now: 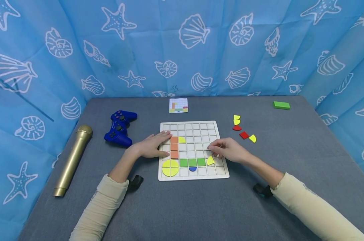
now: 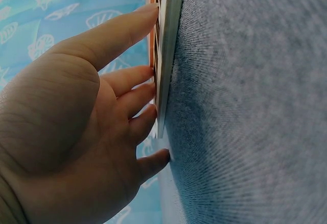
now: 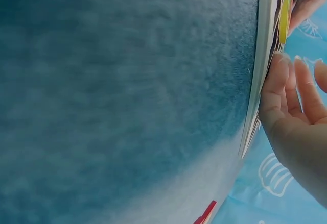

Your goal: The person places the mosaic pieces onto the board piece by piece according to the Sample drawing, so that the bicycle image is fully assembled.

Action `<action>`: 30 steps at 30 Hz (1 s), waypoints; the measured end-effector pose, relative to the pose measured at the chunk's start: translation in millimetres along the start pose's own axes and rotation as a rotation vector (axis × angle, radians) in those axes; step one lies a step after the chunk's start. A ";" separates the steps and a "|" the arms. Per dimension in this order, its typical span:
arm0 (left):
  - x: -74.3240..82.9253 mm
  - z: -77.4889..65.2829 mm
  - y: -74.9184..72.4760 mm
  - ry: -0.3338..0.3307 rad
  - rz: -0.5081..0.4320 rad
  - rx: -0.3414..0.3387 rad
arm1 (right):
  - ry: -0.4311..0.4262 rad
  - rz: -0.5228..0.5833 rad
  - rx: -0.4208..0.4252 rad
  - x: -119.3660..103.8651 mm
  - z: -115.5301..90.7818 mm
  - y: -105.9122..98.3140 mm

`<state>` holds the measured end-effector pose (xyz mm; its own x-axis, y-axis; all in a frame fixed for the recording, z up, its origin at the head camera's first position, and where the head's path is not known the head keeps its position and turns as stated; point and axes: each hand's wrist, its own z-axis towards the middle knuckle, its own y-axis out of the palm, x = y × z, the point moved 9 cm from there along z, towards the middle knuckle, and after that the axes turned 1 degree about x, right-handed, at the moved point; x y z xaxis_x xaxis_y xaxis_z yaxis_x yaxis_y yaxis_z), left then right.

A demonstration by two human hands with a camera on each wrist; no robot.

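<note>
A pale wooden grid board (image 1: 203, 130) lies on the table. My left hand (image 1: 150, 146) rests with spread, fairly straight fingers on its left edge; in the left wrist view, thumb and fingertips touch the board's rim (image 2: 171, 45). My right hand (image 1: 230, 150) is over the board's right side, fingers loosely bent, with nothing seen between them. Just below its fingertips is a yellow quarter-circle piece (image 1: 210, 161), lying askew on the grid. Also on the board are orange squares (image 1: 174, 147), green squares (image 1: 192, 162), a yellow circle of quarters (image 1: 170, 168), another yellow quarter (image 1: 182, 139) and a blue half-circle (image 1: 193, 169).
Right of the board lie loose yellow pieces (image 1: 236, 119), a red quarter (image 1: 237, 128), a red square (image 1: 243, 135) and a yellow quarter (image 1: 252, 138). A pattern card (image 1: 178, 105) lies behind it. Around are a blue game controller (image 1: 120, 129), gold microphone (image 1: 71, 162) and green block (image 1: 281, 105).
</note>
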<state>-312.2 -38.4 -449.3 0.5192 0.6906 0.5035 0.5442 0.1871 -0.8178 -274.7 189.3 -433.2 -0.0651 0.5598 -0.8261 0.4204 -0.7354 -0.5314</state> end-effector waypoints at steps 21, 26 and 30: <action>0.4 0.0 -0.3 0.008 -0.005 -0.009 | -0.045 0.081 -0.094 -4.0 2.6 10.0; 0.5 -0.8 -0.9 0.006 -0.007 -0.008 | -0.053 0.064 -0.113 -7.1 4.4 13.0; 1.9 -1.0 -1.9 0.006 -0.008 -0.005 | -0.057 0.036 -0.149 -10.1 5.1 17.1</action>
<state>-311.6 -38.2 -446.5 0.5188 0.6850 0.5114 0.5518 0.1886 -0.8124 -271.5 169.1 -434.9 -0.0969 0.5084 -0.8557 0.5523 -0.6877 -0.4711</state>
